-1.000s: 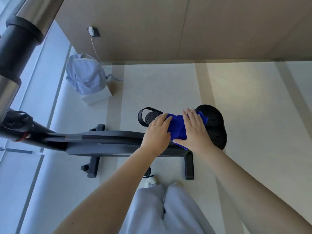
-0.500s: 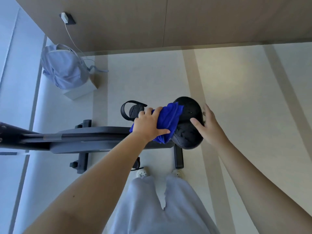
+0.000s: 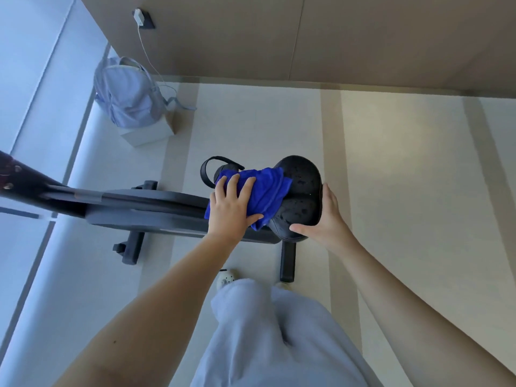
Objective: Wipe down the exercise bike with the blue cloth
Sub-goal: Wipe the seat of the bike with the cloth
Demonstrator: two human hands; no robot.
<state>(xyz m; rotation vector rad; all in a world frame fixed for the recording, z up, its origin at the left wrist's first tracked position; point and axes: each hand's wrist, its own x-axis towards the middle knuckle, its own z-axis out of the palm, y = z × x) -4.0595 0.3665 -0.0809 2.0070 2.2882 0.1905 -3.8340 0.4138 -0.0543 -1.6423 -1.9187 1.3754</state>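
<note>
The dark grey exercise bike stretches from the left edge to the middle of the head view, seen from above. Its black saddle carries small wet spots. The blue cloth lies over the saddle's front part. My left hand presses flat on the cloth, fingers spread and thumb hooked under its near edge. My right hand grips the saddle's right and near rim. A black pedal strap shows just behind the cloth.
A pale blue backpack rests on a white box at the back left, with a white charger cable running up to a wall socket. The bike's floor stabiliser feet stand near my shoes. Beige wall behind.
My right hand left the cloth and moved to the saddle's right rim, where it now grips. My left hand kept the cloth and slid it toward the saddle's front. The camera view shifted.
</note>
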